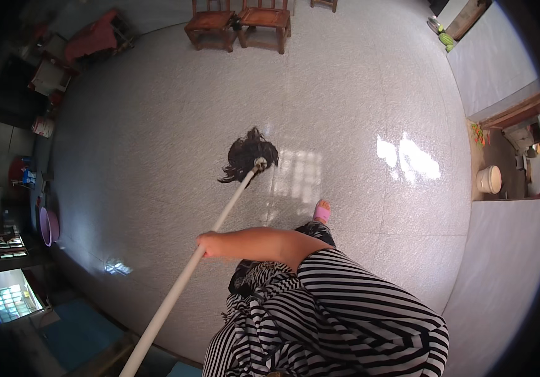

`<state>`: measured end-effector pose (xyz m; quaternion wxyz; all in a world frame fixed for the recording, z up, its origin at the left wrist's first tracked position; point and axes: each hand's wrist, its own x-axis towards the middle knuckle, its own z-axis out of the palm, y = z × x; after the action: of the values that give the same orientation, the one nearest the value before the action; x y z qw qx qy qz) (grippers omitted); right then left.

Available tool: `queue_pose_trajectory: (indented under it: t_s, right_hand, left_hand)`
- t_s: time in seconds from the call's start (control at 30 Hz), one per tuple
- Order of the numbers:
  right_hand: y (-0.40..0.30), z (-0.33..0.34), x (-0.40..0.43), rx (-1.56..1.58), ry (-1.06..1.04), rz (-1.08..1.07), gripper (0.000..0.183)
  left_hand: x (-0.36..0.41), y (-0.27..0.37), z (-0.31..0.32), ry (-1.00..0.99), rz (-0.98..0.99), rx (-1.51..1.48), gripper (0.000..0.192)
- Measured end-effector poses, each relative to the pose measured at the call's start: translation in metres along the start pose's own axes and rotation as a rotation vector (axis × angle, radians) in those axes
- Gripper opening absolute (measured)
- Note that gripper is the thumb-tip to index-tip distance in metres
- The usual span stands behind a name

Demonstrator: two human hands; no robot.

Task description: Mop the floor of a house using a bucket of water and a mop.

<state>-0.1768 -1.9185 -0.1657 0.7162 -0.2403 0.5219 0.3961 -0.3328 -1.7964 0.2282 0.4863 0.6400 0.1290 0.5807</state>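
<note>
My right hand (208, 244) grips the pale handle of a mop (175, 288) partway along its length, with my bare forearm reaching across in front of my striped top. The handle slants from the lower left up to the dark mop head (249, 153), whose strands lie spread on the speckled tiled floor (166, 141). My left hand is out of view; the near end of the handle runs off the bottom edge of the picture. One foot in a pink slipper (322, 212) shows to the right of the handle.
Two wooden chairs (264, 18) stand side by side beyond the mop. At the left are a purple basin (49, 226) and cluttered furniture. Watermelons (446, 39) lie by the wall at the upper right. A white bucket (489, 179) stands in the right doorway. Bright light reflects off the floor.
</note>
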Motion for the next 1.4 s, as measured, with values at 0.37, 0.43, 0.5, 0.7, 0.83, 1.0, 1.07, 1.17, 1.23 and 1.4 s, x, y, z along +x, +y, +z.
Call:
queue_pose_trajectory:
  t_s: [0.37, 0.43, 0.5, 0.7, 0.83, 1.0, 1.07, 1.17, 1.23, 1.4]
  right_hand:
    - [-0.231, -0.157, -0.046, 0.082, 0.028, -0.476, 0.03]
    - [-0.258, -0.176, -0.057, 0.179, -0.014, -0.498, 0.03]
    - [-0.276, -0.201, -0.065, 0.292, -0.015, -0.53, 0.018]
    - [-0.312, -0.301, -0.11, 0.493, 0.069, -0.603, 0.017]
    - [-0.321, -0.379, -0.139, 0.652, 0.093, -0.679, 0.017]
    - [-0.309, -0.48, -0.164, 0.926, 0.24, -0.769, 0.013]
    - [-0.296, -0.52, -0.164, 1.028, 0.2, -0.809, 0.01]
    - [-0.267, -0.557, -0.185, 1.155, 0.229, -0.826, 0.011]
    - [-0.243, -0.589, -0.192, 1.221, 0.287, -0.818, 0.011]
    - [-0.188, -0.625, -0.198, 1.422, 0.37, -0.778, 0.008]
  left_hand:
    - [-0.148, 0.016, 0.156, -0.324, -0.17, -0.122, 0.018]
    - [-0.15, 0.021, 0.196, -0.404, -0.162, -0.173, 0.02]
    - [-0.154, 0.022, 0.224, -0.536, -0.204, -0.311, 0.02]
    - [-0.19, 0.023, 0.301, -0.783, -0.345, -0.446, 0.02]
    - [-0.235, 0.029, 0.347, -0.984, -0.452, -0.555, 0.019]
    - [-0.303, 0.043, 0.4, -1.18, -0.613, -0.604, 0.017]
    - [-0.332, 0.052, 0.412, -1.235, -0.66, -0.601, 0.019]
    - [-0.365, 0.063, 0.425, -1.359, -0.744, -0.624, 0.02]
    - [-0.392, 0.071, 0.427, -1.388, -0.758, -0.646, 0.022]
    - [-0.423, 0.089, 0.431, -1.684, -0.878, -0.666, 0.02]
